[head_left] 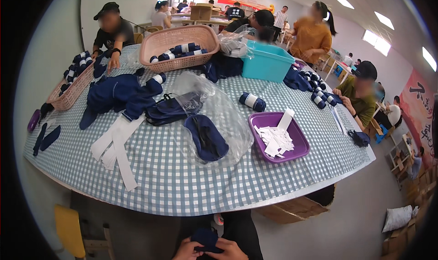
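Low over my lap, in front of the table's near edge, my left hand [188, 250] and my right hand [232, 249] are both closed on a small folded navy cloth piece [204, 238]. The fingers grip its two sides from below, and its exact kind does not show. Nearest on the checked table [173, 187] lies a flat navy pouch [206, 138] on a clear plastic bag [239, 141]. A purple basket [303, 149] with white paper strips [276, 140] stands to its right, and a navy roll with a white band [252, 102] lies behind.
Long white strips [116, 146] and navy cloth [114, 93] lie at left. Pink baskets [150, 41] hold banded rolls; a teal bin [264, 64] stands at the back. Co-workers sit around the table. A yellow chair [69, 230] is at lower left, a cardboard box [292, 210] under the table.
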The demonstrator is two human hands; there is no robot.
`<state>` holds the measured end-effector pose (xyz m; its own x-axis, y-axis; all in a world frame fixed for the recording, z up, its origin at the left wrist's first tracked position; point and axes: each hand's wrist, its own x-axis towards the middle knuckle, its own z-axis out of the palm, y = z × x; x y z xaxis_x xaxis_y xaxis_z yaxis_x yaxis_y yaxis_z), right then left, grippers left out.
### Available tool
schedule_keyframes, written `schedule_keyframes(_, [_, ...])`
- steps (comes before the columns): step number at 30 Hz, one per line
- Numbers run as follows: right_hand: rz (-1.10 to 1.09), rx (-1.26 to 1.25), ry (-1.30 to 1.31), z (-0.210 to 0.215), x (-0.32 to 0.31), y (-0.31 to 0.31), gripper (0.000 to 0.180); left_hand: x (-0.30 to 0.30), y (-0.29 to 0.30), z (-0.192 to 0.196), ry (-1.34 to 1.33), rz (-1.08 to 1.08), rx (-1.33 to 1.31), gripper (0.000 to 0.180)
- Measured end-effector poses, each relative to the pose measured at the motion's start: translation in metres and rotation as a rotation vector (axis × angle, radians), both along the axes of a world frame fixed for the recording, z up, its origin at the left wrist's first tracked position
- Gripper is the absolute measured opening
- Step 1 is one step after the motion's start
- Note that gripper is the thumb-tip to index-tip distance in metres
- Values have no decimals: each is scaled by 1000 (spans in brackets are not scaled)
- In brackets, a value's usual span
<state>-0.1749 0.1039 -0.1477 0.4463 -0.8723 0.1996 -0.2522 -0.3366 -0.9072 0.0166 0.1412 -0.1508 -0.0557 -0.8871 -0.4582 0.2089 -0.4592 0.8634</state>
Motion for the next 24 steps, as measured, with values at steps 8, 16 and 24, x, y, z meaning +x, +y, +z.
schedule_keyframes(8, [-39, 434, -219, 3, 10, -3, 20, 3, -6, 29, 326, 173, 112, 20])
schedule_keyframes(16, [-76, 840, -431, 17, 13, -8, 12, 1, -6, 22, 160, 72, -73, 22])
schedule_keyframes(24, [-210, 379, -195, -23, 28, 2, 15, -4, -6, -23, 104, 206, 171, 20])
